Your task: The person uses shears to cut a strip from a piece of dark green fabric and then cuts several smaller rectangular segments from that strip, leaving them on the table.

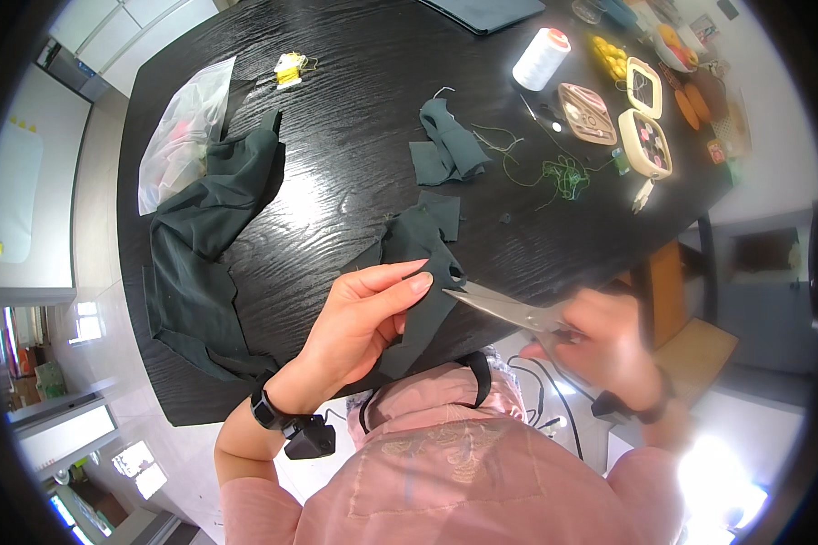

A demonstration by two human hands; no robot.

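The fingers of the left hand are pinching a dark green cloth piece between thumb and forefinger, near the front edge of the black bench. Part of that piece is hanging below the grip toward the person's lap, while the rest is spreading over the bench top beyond the hand. The right hand, partly blurred, is gripping the handles of a pair of metal scissors, its fingers curling around them. The blades are pointing left, and their tips are meeting the cloth just beside the left thumb; whether they are biting through it, one cannot tell.

Beyond the hands, a folded green scrap is lying on the bench. On the left, a larger dark green cloth is stretching toward the front edge, its upper part touching a translucent bag. A card of yellow thread is resting near that bag. On the right, a tangle of green thread is lying near an open cream case. A pinkish case is sitting just beside it, and a white thread spool is standing farther back.
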